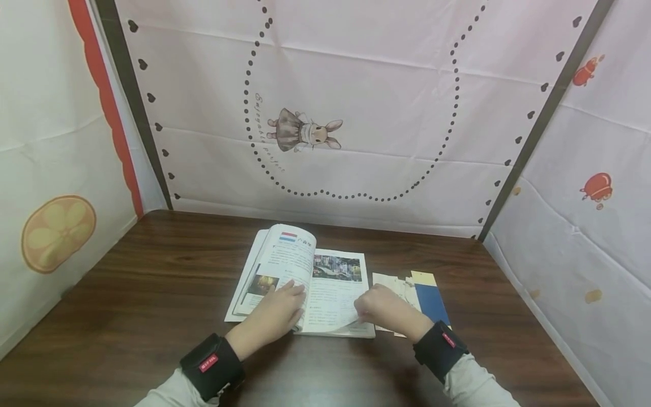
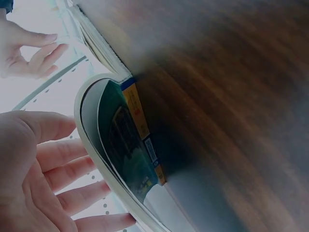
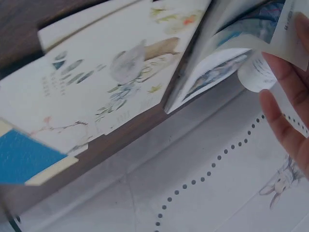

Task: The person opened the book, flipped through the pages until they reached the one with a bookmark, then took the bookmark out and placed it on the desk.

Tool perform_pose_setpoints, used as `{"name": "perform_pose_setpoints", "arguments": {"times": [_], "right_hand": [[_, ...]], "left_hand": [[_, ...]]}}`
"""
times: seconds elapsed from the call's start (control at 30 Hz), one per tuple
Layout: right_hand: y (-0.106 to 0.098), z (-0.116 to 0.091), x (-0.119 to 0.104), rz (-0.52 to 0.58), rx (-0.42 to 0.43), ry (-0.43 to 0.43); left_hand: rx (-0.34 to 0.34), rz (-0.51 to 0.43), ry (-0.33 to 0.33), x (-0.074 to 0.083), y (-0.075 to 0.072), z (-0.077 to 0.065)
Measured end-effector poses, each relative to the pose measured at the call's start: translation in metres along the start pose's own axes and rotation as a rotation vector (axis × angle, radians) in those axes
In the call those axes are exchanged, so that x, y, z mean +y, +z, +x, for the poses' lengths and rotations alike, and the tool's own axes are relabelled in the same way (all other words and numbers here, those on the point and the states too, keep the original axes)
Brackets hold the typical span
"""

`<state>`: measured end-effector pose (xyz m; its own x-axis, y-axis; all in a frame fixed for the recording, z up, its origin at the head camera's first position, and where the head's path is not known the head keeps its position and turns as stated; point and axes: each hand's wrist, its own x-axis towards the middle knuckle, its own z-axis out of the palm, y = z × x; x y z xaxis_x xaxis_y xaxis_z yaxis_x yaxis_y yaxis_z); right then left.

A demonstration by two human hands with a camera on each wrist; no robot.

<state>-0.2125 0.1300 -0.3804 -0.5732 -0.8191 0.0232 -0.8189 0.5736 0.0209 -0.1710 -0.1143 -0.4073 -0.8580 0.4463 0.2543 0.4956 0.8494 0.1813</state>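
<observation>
An open book lies on the table, its left-hand pages arching up from the spine. My left hand rests on that left side with fingers extended; in the left wrist view the left hand lies along the bowed pages, its fingers nearly straight. At the book's lower right edge my right hand pinches a page, whose bottom edge curls up. From the right wrist, the right hand has thumb and fingers about the bent page.
Right of the book lie pale printed cards with bird and plant pictures, and a blue and yellow card. The dark wooden table meets printed cloth walls at the back and both sides.
</observation>
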Motion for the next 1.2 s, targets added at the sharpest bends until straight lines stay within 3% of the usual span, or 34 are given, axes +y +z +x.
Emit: {"name": "perform_pose_setpoints", "arguments": {"times": [0.1,0.2,0.3,0.47,0.57,0.77,0.9,0.97,1.03,1.2], "right_hand": [[-0.006,-0.001,0.003,0.166,0.023,0.036],[-0.013,0.000,0.002,0.220,0.055,0.045],[-0.019,0.004,-0.003,0.157,0.147,0.021],[-0.025,0.012,-0.017,-0.081,0.433,-0.124],[-0.028,0.016,-0.024,-0.169,0.564,-0.203],[-0.025,0.020,-0.029,-0.226,0.647,-0.223],[-0.022,0.018,-0.026,-0.151,0.677,-0.139],[-0.021,0.016,-0.022,-0.082,0.661,-0.068],[-0.020,0.013,-0.018,-0.017,0.581,0.019],[-0.007,0.001,-0.010,0.058,0.121,0.208]], "left_hand": [[-0.004,0.012,-0.013,0.002,0.000,0.002],[-0.015,0.013,-0.026,0.005,0.000,0.004],[-0.038,-0.003,-0.047,0.009,-0.001,0.007],[-0.063,0.000,-0.069,0.016,0.000,0.009],[-0.050,0.037,-0.063,0.019,0.002,0.010],[-0.002,0.150,-0.052,0.023,0.008,0.014],[0.026,0.095,-0.101,0.026,0.005,0.017],[0.060,0.043,-0.138,0.026,0.001,0.017],[0.109,-0.003,-0.172,0.023,-0.002,0.016],[0.229,-0.130,-0.247,0.010,-0.008,0.011]]}}
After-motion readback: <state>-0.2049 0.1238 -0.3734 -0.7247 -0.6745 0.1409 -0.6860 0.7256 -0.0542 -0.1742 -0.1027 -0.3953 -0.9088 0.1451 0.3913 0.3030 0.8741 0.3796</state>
